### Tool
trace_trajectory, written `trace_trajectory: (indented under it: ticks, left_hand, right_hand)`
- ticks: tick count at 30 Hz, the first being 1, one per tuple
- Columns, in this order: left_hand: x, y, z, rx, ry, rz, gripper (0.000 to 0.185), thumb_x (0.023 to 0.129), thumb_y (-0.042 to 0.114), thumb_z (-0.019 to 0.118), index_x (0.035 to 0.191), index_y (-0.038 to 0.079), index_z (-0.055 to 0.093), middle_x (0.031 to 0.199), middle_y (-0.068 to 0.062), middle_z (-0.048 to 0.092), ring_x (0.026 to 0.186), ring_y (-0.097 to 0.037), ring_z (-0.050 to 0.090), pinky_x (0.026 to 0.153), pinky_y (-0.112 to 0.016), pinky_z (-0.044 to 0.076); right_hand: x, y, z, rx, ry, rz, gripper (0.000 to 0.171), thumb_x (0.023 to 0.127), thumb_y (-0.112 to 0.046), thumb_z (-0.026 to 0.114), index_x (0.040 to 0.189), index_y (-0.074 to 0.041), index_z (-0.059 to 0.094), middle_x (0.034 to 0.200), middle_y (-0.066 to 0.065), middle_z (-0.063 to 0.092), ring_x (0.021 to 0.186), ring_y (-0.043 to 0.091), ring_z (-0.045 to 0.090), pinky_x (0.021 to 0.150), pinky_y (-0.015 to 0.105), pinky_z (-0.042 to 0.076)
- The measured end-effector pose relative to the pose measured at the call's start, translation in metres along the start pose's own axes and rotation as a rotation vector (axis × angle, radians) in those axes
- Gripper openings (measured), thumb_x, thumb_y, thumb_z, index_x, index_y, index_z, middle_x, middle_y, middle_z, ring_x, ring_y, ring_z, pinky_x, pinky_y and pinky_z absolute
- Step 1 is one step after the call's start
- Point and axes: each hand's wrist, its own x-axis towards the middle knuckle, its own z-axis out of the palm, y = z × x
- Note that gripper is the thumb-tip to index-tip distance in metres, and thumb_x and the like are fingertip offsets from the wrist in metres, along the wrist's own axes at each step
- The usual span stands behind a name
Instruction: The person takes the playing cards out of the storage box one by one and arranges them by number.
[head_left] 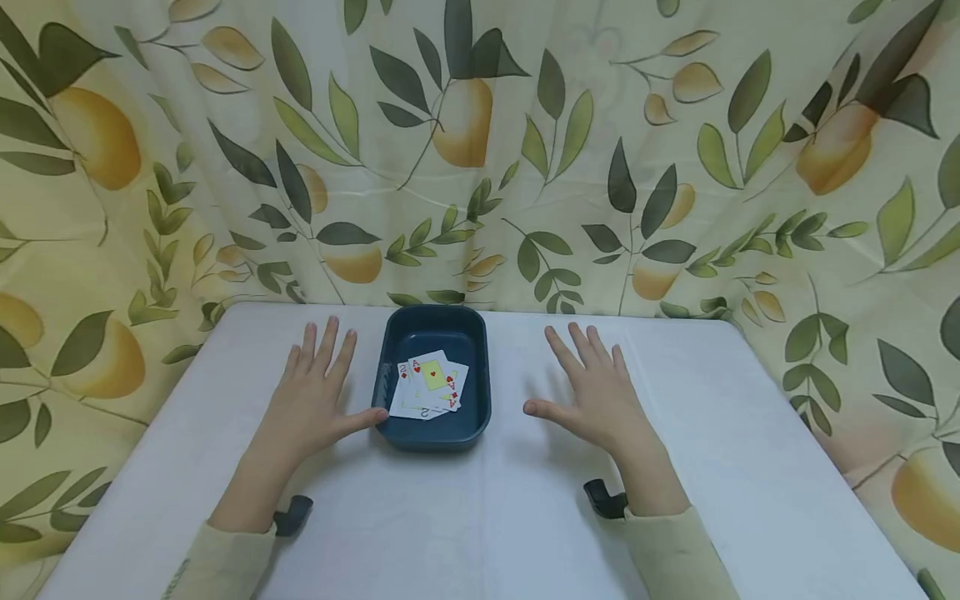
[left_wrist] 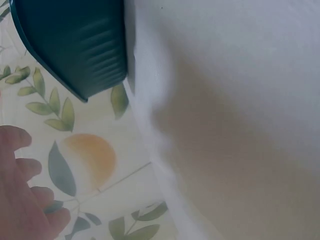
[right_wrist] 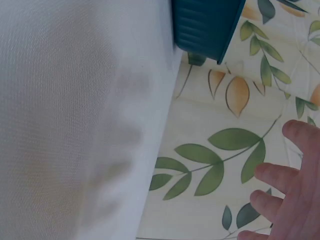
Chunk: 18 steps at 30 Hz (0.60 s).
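One blue tray (head_left: pixel 397 333); about three playing cards (head_left: pixel 429 385), overlapped; two hands (head_left: pixel 311 396); one table (head_left: pixel 750 467).

A tray (head_left: pixel 435 433) sits at the table's (head_left: pixel 750 467) twelve o'clock edge, playing cards (head_left: pixel 429 387) inside it. The left hand (head_left: pixel 311 400) lies at the tray's nine o'clock, the right hand (head_left: pixel 596 396) at its three o'clock. A curtain (head_left: pixel 525 150) hangs behind.

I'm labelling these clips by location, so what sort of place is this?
Probably a makeshift tabletop recording setup indoors: a white table backed by a hung leaf-and-fruit curtain, with only a dark blue tray of playing cards between the hands.
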Motion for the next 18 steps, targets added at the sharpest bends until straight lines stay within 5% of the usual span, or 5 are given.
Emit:
trace_trajectory:
  ticks: [18]
  left_hand:
    - [-0.0018,0.0067,0.0029,-0.028,-0.033,0.004,0.126,0.072,0.089,0.054,0.161,0.011,0.014,0.168,-0.014,-0.001,0.153,-0.041,-0.006,0.12,-0.061,0.016]
  right_hand:
    - [0.0007,-0.0088,0.0094,0.016,-0.002,-0.053,0.114,0.07,-0.083,0.065,0.161,-0.03,0.02,0.166,0.017,0.018,0.152,0.044,0.011,0.117,0.068,0.008]
